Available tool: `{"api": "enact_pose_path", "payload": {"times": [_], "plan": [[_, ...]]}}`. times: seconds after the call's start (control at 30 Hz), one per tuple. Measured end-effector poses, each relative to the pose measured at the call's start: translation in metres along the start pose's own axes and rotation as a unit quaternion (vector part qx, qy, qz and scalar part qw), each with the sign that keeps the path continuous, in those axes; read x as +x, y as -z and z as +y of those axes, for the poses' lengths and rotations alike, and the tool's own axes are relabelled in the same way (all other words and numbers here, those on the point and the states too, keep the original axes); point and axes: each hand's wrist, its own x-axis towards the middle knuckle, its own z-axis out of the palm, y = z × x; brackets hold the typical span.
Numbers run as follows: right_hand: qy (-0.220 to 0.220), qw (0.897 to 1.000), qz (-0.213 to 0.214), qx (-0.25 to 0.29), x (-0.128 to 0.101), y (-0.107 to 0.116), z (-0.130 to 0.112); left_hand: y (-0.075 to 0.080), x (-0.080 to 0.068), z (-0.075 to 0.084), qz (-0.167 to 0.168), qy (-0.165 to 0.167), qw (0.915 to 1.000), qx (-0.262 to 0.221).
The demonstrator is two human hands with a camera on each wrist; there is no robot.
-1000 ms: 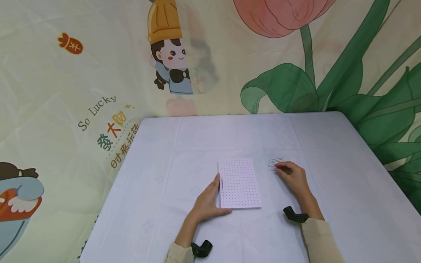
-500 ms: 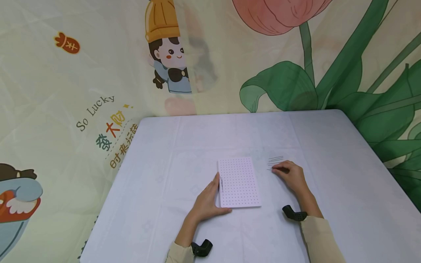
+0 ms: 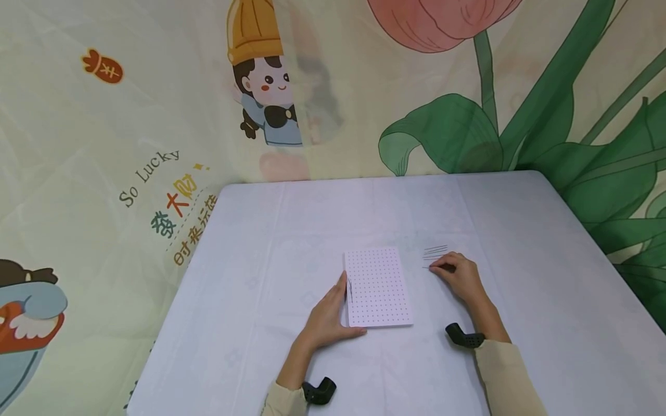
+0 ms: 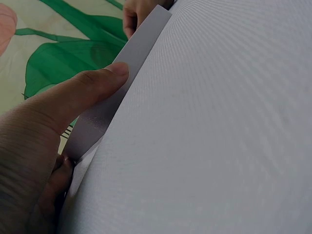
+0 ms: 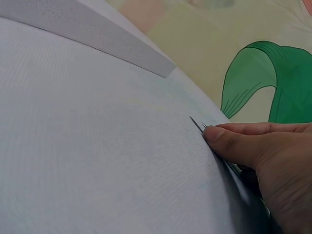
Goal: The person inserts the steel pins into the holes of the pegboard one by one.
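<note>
A white block (image 3: 377,289) with rows of small dark holes lies flat on the table. My left hand (image 3: 325,315) grips its near left corner, fingers along the left side and thumb on the near side face. Slim dark lines show by the block's left edge, close to the fingers. Right of the block, several thin metal needles (image 3: 436,249) lie roughly parallel on the cloth. My right hand (image 3: 460,277) pinches the nearest needle (image 5: 196,124) between thumb and index finger, close over the cloth. In the right wrist view its pointed end sticks out past the fingertips.
A white cloth covers the table (image 3: 291,219), whose far edge meets a printed backdrop (image 3: 354,115) with a flower, leaves and a cartoon figure. Each wrist carries a black camera (image 3: 319,391); pale sleeves cover the forearms.
My right fingertips have shifted slightly left and nearer, from the middle needles to the nearest one. My left hand and the block have stayed in place, while the head view has tilted slightly.
</note>
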Motion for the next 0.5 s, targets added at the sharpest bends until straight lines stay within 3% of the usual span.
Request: {"api": "enact_pose_path", "payload": {"times": [0.5], "plan": [[0.011,1.000,-0.016,-0.010,-0.0008,0.0017,-0.0044,-0.0002,-0.0010,0.0005,0.003,0.001,1.0000,-0.001]]}}
